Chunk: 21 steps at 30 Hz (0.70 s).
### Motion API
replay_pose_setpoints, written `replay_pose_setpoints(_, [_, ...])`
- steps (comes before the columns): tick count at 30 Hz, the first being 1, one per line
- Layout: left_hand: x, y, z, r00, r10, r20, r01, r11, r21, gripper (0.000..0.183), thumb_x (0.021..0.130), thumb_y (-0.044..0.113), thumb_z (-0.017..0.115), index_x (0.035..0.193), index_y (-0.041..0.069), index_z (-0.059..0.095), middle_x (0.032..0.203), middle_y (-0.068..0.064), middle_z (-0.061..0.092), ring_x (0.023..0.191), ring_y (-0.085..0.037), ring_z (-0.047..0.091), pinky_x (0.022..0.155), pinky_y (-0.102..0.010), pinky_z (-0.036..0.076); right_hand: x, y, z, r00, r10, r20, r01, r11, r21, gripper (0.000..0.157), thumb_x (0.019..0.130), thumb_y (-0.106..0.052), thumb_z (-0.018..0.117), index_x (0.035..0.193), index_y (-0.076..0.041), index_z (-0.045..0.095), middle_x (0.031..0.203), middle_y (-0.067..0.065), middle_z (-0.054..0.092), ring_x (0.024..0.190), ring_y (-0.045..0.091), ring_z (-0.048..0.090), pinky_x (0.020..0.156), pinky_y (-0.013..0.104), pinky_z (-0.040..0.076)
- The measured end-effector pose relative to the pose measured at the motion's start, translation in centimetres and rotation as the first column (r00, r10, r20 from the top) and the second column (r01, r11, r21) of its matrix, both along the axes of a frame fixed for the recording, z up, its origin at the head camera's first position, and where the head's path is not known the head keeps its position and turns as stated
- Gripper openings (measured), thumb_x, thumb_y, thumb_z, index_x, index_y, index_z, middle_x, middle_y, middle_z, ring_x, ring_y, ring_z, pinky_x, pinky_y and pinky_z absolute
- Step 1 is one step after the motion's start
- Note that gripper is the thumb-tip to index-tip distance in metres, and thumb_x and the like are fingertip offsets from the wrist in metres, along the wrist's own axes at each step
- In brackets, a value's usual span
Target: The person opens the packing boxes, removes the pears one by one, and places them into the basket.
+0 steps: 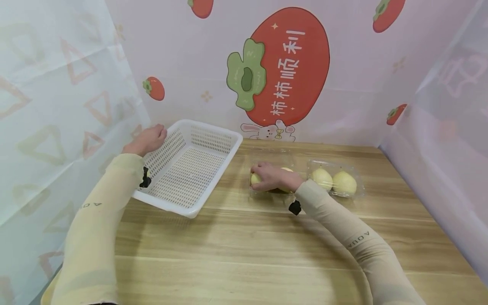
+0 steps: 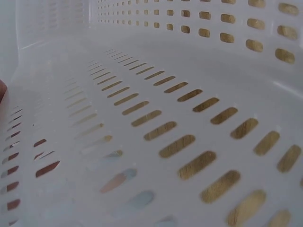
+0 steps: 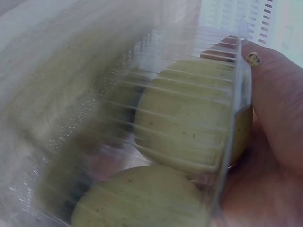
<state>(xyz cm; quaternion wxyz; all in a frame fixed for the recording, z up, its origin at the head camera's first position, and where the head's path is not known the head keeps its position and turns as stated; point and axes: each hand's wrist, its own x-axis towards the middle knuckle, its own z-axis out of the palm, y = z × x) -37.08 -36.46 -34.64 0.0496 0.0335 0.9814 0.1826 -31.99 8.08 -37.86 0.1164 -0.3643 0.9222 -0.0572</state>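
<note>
A white slotted plastic basket (image 1: pixel 190 171) stands tilted at the left, and my left hand (image 1: pixel 148 140) grips its left rim. Through the slots in the left wrist view, bits of the fingers show behind the basket wall (image 2: pixel 47 156). My right hand (image 1: pixel 271 176) reaches into a clear plastic box (image 3: pixel 227 156) and holds a pale yellow-green pear (image 1: pixel 255 179), thumb on one side of it. Beside that pear, a second pear (image 3: pixel 142 198) lies in the same box, partly hidden under the right wrist in the head view.
Right of the hand stands another clear box (image 1: pixel 357 173) with two pears (image 1: pixel 344 183) inside. The wooden table (image 1: pixel 228 254) reaches forward to a printed back sheet (image 1: pixel 350 84). Sheets also hang at the left (image 1: pixel 57 127) and right (image 1: pixel 450 135).
</note>
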Motion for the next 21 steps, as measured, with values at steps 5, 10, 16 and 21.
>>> replay_pose_setpoints(5, [0.0, -0.1, -0.2, 1.0, 0.002, -0.008, -0.003, 1.0, -0.008, 0.071, 0.104, 0.052, 0.016, 0.158, 0.006, 0.008, 0.163, -0.023, 0.01, 0.149, -0.046, 0.012, 0.121, -0.061, 0.012, -0.2, -0.3, 0.5, 1.0, -0.003, 0.026, 0.002, 1.0, 0.027, 0.051, 0.087, -0.045, 0.063, 0.127, -0.013, 0.057, 0.107, 0.004, 0.057, 0.088, 0.018, 0.056, 0.069, 0.027, 0.047])
replay_pose_setpoints(10, [-0.1, -0.3, -0.5, 1.0, 0.011, -0.013, -0.011, 1.0, -0.026, 0.072, 0.104, 0.052, 0.015, 0.158, 0.004, 0.007, 0.163, -0.024, 0.008, 0.15, -0.045, 0.009, 0.122, -0.06, 0.01, -0.2, -0.4, 1.1, 0.999, 0.006, 0.049, -0.009, 0.998, 0.064, 0.047, 0.086, -0.045, 0.062, 0.123, -0.016, 0.058, 0.106, 0.003, 0.056, 0.087, 0.018, 0.057, 0.069, 0.028, 0.049])
replay_pose_setpoints(16, [0.0, -0.1, -0.4, 0.999, -0.016, -0.04, 0.013, 0.996, -0.088, 0.071, 0.105, 0.046, 0.015, 0.156, -0.002, 0.006, 0.163, -0.026, 0.002, 0.151, -0.045, 0.002, 0.122, -0.059, 0.005, -0.2, -0.5, 2.5, 0.994, 0.04, 0.101, -0.047, 0.996, 0.072, 0.038, 0.086, -0.041, 0.063, 0.113, -0.014, 0.061, 0.102, 0.002, 0.061, 0.089, 0.017, 0.057, 0.076, 0.03, 0.049])
replay_pose_setpoints(21, [0.1, 0.2, -0.2, 0.997, -0.035, -0.073, 0.024, 0.988, -0.151, 0.074, 0.104, 0.048, 0.012, 0.155, -0.004, 0.0, 0.161, -0.03, -0.005, 0.148, -0.052, -0.006, 0.119, -0.065, -0.004, -0.6, -0.6, 4.2, 0.995, 0.065, 0.071, -0.068, 0.997, 0.04, 0.033, 0.087, -0.035, 0.062, 0.11, -0.012, 0.059, 0.094, 0.003, 0.062, 0.083, 0.018, 0.056, 0.071, 0.031, 0.049])
